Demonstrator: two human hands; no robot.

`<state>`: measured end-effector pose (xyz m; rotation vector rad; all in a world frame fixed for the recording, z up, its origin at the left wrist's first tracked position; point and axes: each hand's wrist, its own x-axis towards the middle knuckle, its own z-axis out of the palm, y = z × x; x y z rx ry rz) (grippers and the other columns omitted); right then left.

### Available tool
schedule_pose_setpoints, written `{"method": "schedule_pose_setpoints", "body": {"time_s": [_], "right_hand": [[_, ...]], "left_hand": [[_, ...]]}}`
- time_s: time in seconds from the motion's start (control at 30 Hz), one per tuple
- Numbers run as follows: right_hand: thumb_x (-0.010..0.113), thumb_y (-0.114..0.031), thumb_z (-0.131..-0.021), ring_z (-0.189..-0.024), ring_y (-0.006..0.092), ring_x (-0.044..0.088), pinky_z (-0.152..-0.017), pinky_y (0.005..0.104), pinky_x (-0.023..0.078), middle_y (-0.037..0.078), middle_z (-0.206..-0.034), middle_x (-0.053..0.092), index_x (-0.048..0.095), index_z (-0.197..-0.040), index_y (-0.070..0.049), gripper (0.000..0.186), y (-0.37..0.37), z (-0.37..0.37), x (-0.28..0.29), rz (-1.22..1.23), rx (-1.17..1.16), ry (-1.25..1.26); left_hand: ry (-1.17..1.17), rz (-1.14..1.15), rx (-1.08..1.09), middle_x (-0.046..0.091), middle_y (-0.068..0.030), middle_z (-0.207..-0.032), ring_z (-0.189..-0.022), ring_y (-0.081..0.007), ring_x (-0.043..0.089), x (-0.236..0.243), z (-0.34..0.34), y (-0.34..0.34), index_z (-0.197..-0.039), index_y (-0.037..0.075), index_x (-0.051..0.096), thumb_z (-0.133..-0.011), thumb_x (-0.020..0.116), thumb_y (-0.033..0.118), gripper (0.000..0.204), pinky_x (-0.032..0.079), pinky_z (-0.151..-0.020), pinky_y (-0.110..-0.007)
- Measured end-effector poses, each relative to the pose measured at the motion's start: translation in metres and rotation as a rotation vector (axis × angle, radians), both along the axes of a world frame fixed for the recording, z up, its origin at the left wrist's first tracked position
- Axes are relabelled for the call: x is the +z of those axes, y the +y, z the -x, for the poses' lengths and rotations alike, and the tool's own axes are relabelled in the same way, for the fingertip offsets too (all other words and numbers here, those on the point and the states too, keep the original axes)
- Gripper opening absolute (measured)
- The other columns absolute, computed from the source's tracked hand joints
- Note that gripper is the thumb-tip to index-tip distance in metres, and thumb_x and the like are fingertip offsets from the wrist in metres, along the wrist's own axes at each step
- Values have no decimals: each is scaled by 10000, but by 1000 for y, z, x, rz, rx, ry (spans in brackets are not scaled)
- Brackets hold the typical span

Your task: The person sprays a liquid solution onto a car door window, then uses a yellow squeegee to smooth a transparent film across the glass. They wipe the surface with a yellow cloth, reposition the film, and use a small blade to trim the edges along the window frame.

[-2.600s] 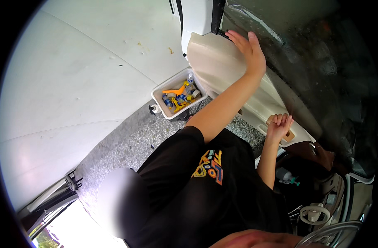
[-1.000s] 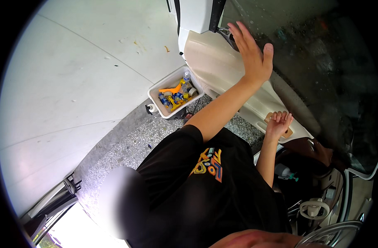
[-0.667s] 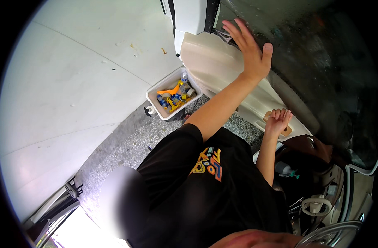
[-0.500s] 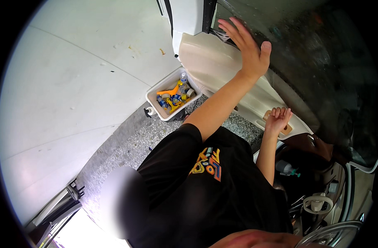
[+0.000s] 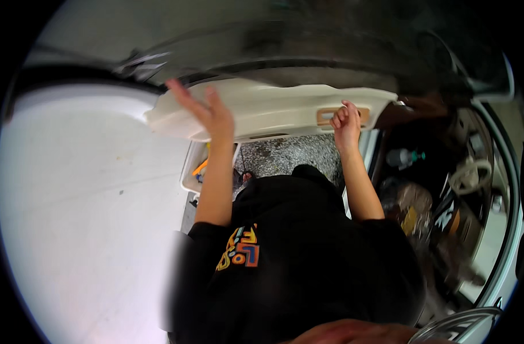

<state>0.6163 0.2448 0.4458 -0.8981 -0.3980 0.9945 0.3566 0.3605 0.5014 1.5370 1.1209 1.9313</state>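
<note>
A co-worker in a black printed t-shirt (image 5: pixel 296 258) stands below me and reaches up to a cream car door panel (image 5: pixel 273 109). One of their hands (image 5: pixel 207 112) is open, fingers spread, against the panel's left end. Their other hand (image 5: pixel 347 117) is a fist at the tan handle recess (image 5: pixel 326 116). Of my own arms I see only a blurred skin-coloured strip (image 5: pixel 342 332) at the lower edge. Whether that strip is a hand, and which one, I cannot tell.
A white bin (image 5: pixel 192 172) with orange and blue items sits on the speckled grey floor (image 5: pixel 285 155), partly behind the co-worker's arm. A broad white surface (image 5: pixel 72 200) fills the left. On the right is a car cabin with a steering wheel (image 5: pixel 468 175) and a bottle (image 5: pixel 402 156).
My view has swung, so the door panel now runs across the top instead of slanting at the upper right. The co-worker's open hand stays at the panel's end, their fist at the handle recess.
</note>
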Motion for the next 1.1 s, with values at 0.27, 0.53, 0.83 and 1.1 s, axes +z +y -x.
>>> {"method": "schedule_pose_setpoints", "body": {"time_s": [0.27,0.53,0.83,1.1], "right_hand": [[607,-276,-821,-485,34,414,-431,183,320,-20,-583,489,558,-1088,-27,369,-44,-257,56,318,-323,-916],[569,-195,-844,-445,43,454,-394,179,319,-4,-582,523,539,-1092,-11,310,-29,-337,83,237,203,-861],[589,-134,-839,-401,51,458,-384,172,337,6,-540,535,554,-957,-23,166,-32,-325,100,193,368,-839],[591,-117,-829,-493,53,515,-469,201,411,6,-559,563,613,-872,-27,101,0,-324,71,-21,-60,-1183]], "left_hand": [[54,241,17,291,-143,-1356,-1225,-272,348,6,-46,-39,-1303,-5,260,-901,383,125,440,320,-994,-352],[-152,402,54,319,-139,-1328,-1175,-226,397,25,-85,-41,-1334,23,208,-893,408,193,513,342,-976,-363],[-251,472,88,364,-157,-1265,-1137,-268,415,32,-105,-38,-1363,38,110,-869,493,269,666,379,-916,-384],[-284,509,112,337,-143,-1281,-1118,-268,389,41,-100,-18,-1366,69,69,-843,528,261,722,389,-882,-378]]}}
